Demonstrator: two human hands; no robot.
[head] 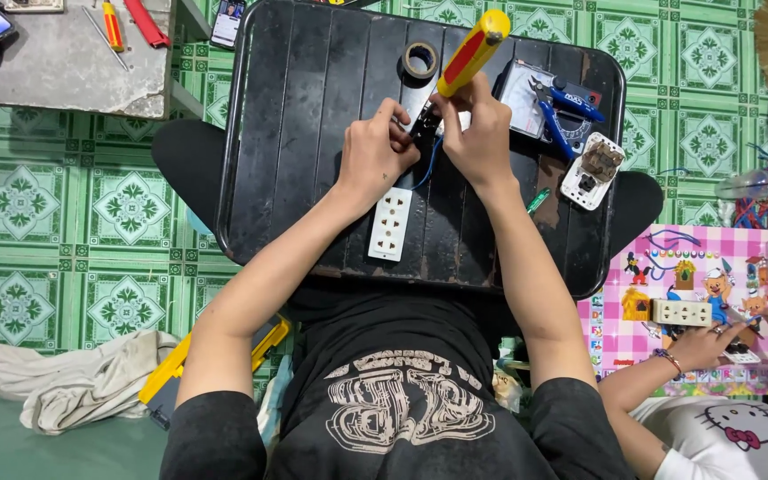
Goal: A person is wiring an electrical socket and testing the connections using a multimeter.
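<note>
My right hand (pixel 480 133) grips a yellow and red screwdriver (pixel 473 52) upright, tip down on a small dark part (pixel 423 120) on the black tray table (pixel 313 133). My left hand (pixel 373 153) pinches that same small part from the left. A blue wire (pixel 428 166) runs from it toward a white socket plate (pixel 390 223) lying below my hands.
A roll of black tape (pixel 420 60), blue-handled pliers (pixel 562 102) and a burnt white socket (pixel 592 170) lie on the tray. Another person's hands (pixel 713 338) hold a cream socket (pixel 682 312) at the right. A grey stool (pixel 73 62) with tools stands at the top left.
</note>
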